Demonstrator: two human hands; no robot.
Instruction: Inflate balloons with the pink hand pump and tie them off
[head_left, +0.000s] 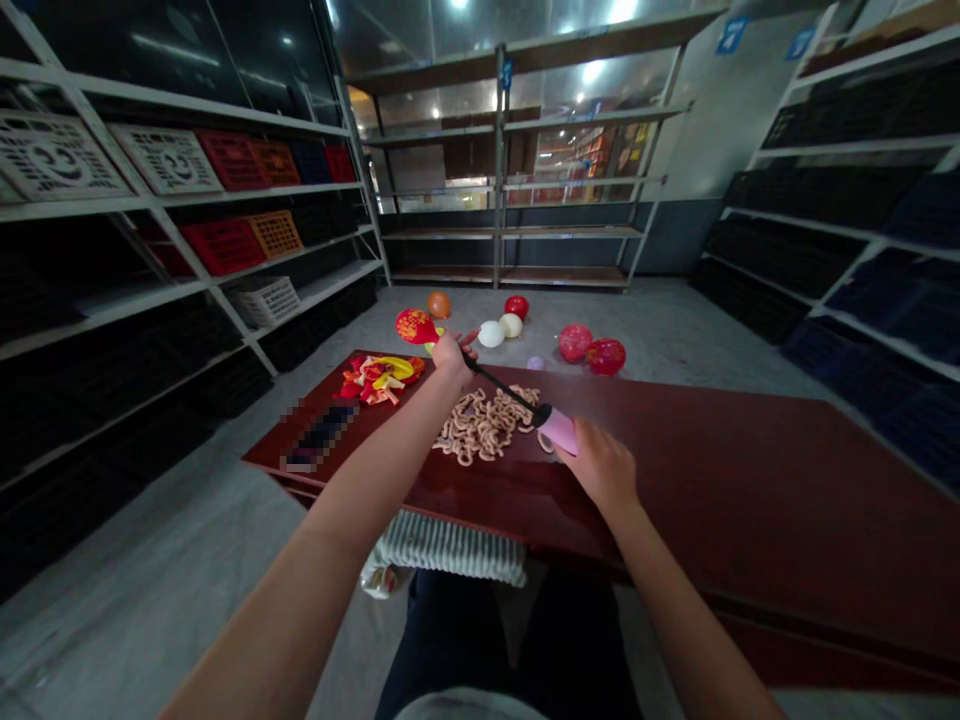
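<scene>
My left hand (pixel 452 358) is closed around the neck of a small, partly filled red balloon (pixel 414 326) with a yellow pattern, where it meets the far end of a hand pump. My right hand (pixel 602 465) grips the pink body of this balloon pump (pixel 559 430), whose black rod runs between both hands. Below the rod, a pile of beige rings (pixel 480 428) lies on the dark red table (pixel 697 450). Flat balloons (pixel 381 378) in red, yellow and pale colours are heaped left of my left hand.
A blurred dark, flat object (pixel 322 437) lies at the table's left end. On the floor beyond are inflated balloons: orange (pixel 439 305), white (pixel 491 334) and red (pixel 606 356). Shelves with crates (pixel 225 245) stand left; a metal rack (pixel 499 180) stands behind. Grey ribbed fabric (pixel 450 548) hangs below the table edge.
</scene>
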